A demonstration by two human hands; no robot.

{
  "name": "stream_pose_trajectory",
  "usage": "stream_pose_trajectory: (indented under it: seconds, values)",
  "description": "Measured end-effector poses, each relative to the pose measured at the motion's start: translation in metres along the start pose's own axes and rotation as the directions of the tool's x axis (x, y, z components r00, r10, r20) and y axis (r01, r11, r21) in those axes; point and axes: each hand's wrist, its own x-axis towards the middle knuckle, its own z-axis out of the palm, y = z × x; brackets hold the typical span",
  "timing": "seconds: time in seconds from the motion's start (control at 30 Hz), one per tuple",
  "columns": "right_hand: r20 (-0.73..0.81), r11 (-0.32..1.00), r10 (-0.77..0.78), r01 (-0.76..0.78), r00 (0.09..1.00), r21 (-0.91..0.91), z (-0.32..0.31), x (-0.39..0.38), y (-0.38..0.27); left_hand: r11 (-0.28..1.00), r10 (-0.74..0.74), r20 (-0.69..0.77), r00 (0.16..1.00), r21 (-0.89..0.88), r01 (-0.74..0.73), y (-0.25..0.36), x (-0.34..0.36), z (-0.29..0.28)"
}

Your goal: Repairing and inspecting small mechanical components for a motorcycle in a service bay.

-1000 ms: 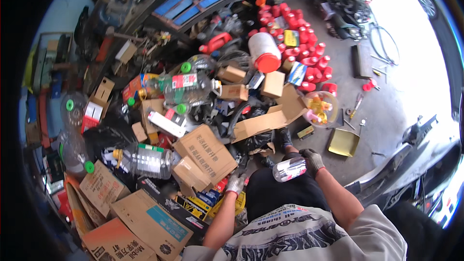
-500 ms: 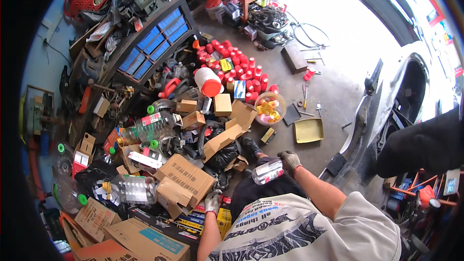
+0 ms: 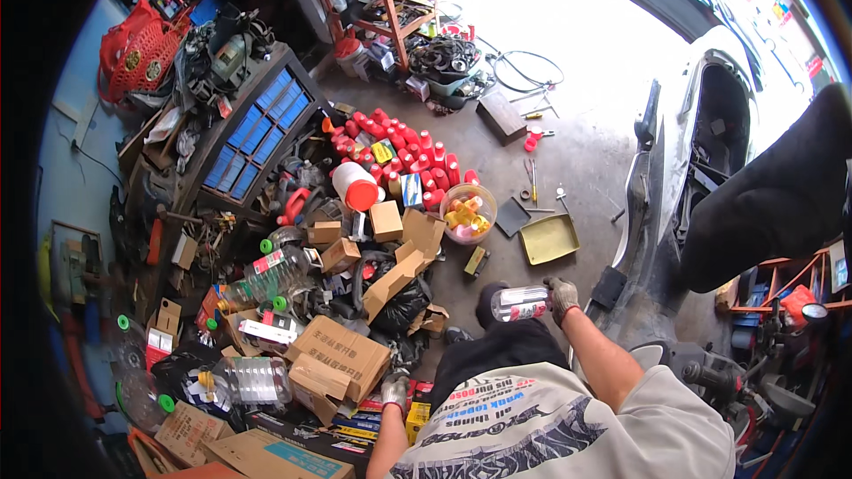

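Well apart, right hand (image 3: pixel 562 299) clamped on one clear bottle (image 3: pixel 517 305), left hand (image 3: pixel 395 391), grip unclear, one yellow tray (image 3: pixel 548 239)

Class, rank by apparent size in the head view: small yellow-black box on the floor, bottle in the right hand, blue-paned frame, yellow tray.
1. Blue-paned frame
2. Bottle, yellow tray: too alike to rank
3. Small yellow-black box

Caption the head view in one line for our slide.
A gloved right hand holds a clear bottle; cardboard boxes and red bottles clutter the floor.
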Motion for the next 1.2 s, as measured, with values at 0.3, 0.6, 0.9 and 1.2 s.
stream_pose_trajectory:
  seconds: [0.3, 0.6, 0.9, 1.2]
  values:
    - [0.059, 0.297, -0.408, 0.194, 0.911, -0.935, -0.069, 0.151, -0.003, 0.952, -0.012, 0.062, 0.998, 0.307, -0.008, 0.045, 0.015, 0.053]
    - [-0.153, 0.991, -0.116, 0.126, 0.981, 0.055, -0.052, 0.180, -0.127, 0.869, 0.299, 0.095, 0.950, 0.384, -0.312, 0.198, 0.071, 0.138]
    - [-0.049, 0.872, -0.147, 0.153, 0.988, 0.465, -0.026, 0.166, -0.224, 0.792, 0.314, 0.410, 0.857, 0.385, -0.474, 0.470, 0.008, 0.317]
    - [-0.125, 0.801, -0.145, 0.190, 0.982, 0.568, -0.038, 0.222, -0.237, 0.689, 0.377, 0.575, 0.726, 0.350, -0.634, 0.575, 0.022, 0.391]
